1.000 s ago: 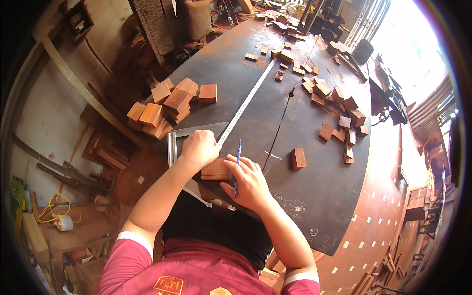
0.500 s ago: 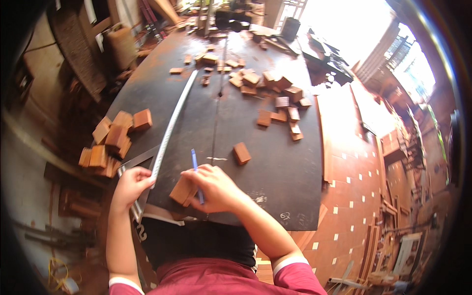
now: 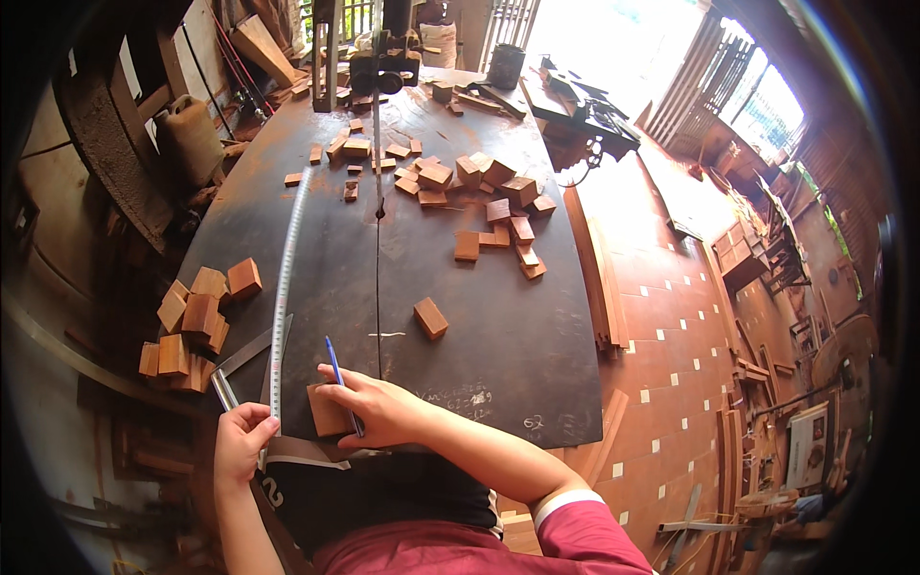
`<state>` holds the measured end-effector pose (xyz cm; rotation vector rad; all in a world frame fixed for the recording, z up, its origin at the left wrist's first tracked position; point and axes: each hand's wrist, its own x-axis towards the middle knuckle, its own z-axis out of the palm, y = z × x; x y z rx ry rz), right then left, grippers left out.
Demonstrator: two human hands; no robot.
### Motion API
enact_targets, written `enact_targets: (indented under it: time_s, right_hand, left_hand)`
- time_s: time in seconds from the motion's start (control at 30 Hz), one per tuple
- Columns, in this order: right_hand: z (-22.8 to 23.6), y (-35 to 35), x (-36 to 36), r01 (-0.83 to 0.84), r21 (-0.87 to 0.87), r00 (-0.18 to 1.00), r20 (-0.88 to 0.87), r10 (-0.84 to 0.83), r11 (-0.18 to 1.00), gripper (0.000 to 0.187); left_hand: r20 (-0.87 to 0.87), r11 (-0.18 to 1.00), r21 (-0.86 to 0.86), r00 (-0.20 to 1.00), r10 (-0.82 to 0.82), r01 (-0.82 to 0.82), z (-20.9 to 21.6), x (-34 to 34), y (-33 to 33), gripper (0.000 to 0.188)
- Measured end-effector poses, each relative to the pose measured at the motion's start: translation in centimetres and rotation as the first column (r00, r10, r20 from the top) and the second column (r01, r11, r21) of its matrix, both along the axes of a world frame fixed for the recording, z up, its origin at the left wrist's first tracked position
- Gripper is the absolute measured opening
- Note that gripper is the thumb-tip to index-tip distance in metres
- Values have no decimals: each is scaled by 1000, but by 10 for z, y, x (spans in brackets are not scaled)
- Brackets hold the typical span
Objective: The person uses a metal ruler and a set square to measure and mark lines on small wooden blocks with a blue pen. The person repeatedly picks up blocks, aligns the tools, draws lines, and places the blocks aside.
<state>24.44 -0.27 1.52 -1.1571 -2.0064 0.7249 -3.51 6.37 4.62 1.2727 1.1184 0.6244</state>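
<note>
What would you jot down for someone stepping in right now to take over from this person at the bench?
Left hand: pinching the near end of the measuring tape stretched along the dark table.
Right hand: pressing on a wooden block at the near edge, blue pen in its grip.
Metal square lies beside the tape.
Done: block lies beside the tape end.
Left: cannot tell whether the block is marked. One loose block nearby; piles of blocks at left and farther back.
</note>
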Motion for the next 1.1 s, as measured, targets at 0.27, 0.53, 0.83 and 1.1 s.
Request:
enact_targets:
  time_s: [0.27, 0.53, 0.83, 1.1]
  right_hand:
    - [-4, -2, 1, -15, 8, 999, 28, 14, 1000, 80]
    - [-4, -2, 2, -14, 36, 1000, 18, 13, 999, 78]
    - [0, -1, 2, -26, 2, 1000, 17, 26, 1000, 76]
    - [-3, -1, 1, -21, 32, 999, 40, 19, 999, 75]
  left_hand:
    - [56, 996, 10, 994, 89, -90, -14, 22, -11, 10]
    - [47, 992, 12, 991, 126, -126, -19, 39, -18, 9]
    - [41, 995, 6, 994, 103, -104, -27, 39, -20, 11]
    - [23, 994, 29, 995, 101, -101, -33, 41, -19, 12]
